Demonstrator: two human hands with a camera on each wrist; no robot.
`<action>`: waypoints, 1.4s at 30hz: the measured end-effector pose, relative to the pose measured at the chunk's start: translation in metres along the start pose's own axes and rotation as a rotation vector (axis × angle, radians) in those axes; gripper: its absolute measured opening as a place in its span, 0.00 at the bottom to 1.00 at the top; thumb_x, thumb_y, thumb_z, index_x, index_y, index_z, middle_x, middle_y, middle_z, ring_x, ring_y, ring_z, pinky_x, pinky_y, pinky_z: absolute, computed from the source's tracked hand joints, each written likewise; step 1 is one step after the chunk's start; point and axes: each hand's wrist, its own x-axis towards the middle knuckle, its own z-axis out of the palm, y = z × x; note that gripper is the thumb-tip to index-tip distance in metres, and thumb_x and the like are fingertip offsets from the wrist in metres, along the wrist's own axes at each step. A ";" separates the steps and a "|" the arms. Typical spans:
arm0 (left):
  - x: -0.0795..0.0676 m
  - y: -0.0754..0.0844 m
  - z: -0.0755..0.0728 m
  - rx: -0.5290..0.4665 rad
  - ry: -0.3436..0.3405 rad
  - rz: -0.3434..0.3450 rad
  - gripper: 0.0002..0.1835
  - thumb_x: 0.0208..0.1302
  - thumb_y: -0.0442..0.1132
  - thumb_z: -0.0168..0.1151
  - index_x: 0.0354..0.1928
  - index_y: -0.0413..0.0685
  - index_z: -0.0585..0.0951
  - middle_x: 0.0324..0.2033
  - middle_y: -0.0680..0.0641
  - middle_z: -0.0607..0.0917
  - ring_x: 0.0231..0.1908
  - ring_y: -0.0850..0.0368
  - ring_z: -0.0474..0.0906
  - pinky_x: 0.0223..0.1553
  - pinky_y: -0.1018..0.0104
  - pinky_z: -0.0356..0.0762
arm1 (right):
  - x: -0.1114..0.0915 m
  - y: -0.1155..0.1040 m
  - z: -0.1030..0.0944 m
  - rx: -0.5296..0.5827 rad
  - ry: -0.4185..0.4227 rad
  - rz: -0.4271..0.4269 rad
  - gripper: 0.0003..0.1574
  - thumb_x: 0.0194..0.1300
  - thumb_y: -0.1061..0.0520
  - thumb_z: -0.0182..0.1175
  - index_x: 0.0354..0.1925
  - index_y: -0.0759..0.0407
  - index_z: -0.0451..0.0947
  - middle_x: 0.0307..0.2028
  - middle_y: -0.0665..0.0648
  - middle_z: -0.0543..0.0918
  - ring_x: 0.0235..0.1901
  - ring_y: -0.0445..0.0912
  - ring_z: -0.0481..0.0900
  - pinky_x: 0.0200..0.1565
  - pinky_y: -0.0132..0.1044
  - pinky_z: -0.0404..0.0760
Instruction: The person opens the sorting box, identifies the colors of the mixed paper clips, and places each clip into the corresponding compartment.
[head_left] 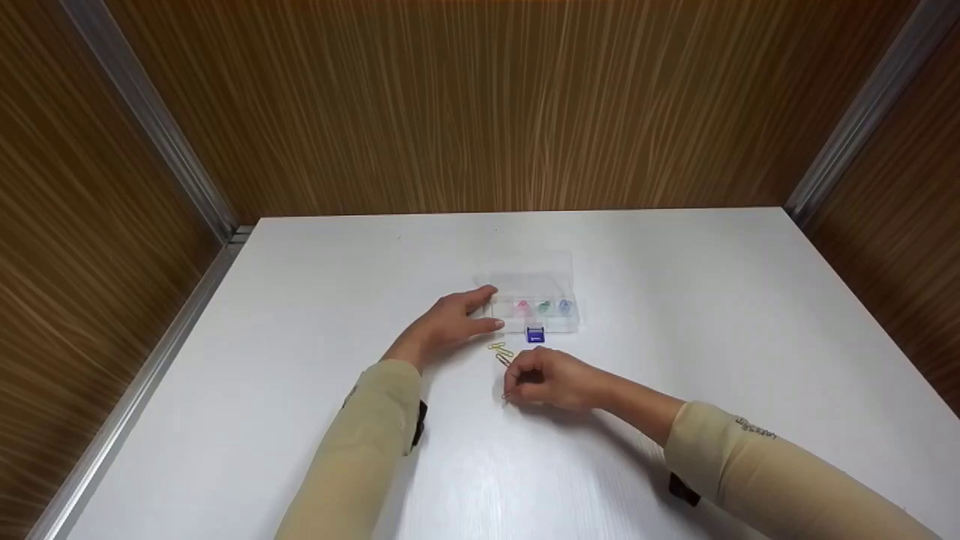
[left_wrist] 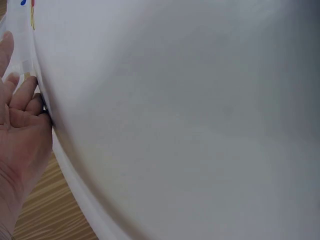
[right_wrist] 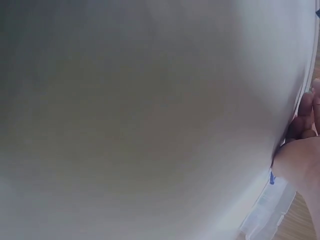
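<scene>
A clear plastic compartment box (head_left: 551, 324) lies on the table with its lid (head_left: 534, 264) raised at the back. Pink (head_left: 523, 306), green (head_left: 544, 306) and blue (head_left: 565, 306) small items sit in separate compartments. My left hand (head_left: 444, 322) holds the box's left end, thumb at the front and a finger toward the back. Several yellow paper clips (head_left: 501, 349) lie in front of the box. Beside them, my right hand (head_left: 553, 379) pinches a paper clip (head_left: 505, 397) low over the table, mostly hidden by the fingertips.
A small blue-purple piece (head_left: 535, 335) is at the box's front edge; whether it is attached cannot be told. The white table (head_left: 712, 300) is bounded by wood-grain panels (head_left: 480, 105) at the back and sides, with metal strips (head_left: 161, 127) at the corners.
</scene>
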 end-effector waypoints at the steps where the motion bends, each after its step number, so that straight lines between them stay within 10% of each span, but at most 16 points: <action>1: 0.000 0.000 0.000 0.001 0.000 -0.002 0.42 0.73 0.60 0.66 0.84 0.63 0.63 0.81 0.57 0.62 0.82 0.53 0.52 0.81 0.53 0.48 | 0.000 0.000 -0.001 0.031 0.002 0.029 0.05 0.72 0.67 0.65 0.42 0.60 0.87 0.38 0.52 0.87 0.41 0.42 0.77 0.45 0.30 0.75; 11: 0.000 0.000 0.000 -0.011 -0.001 -0.002 0.41 0.74 0.59 0.66 0.84 0.63 0.63 0.81 0.57 0.62 0.82 0.53 0.52 0.81 0.52 0.48 | -0.005 -0.003 -0.008 0.135 0.090 0.116 0.07 0.73 0.66 0.65 0.48 0.62 0.87 0.40 0.56 0.87 0.38 0.43 0.75 0.38 0.28 0.73; 42: -0.004 0.002 0.002 -0.061 0.003 -0.012 0.41 0.74 0.58 0.66 0.84 0.63 0.62 0.81 0.57 0.62 0.82 0.53 0.50 0.81 0.53 0.48 | -0.019 0.014 -0.092 -0.117 0.563 0.230 0.03 0.70 0.62 0.70 0.40 0.54 0.88 0.41 0.53 0.87 0.45 0.49 0.75 0.41 0.37 0.68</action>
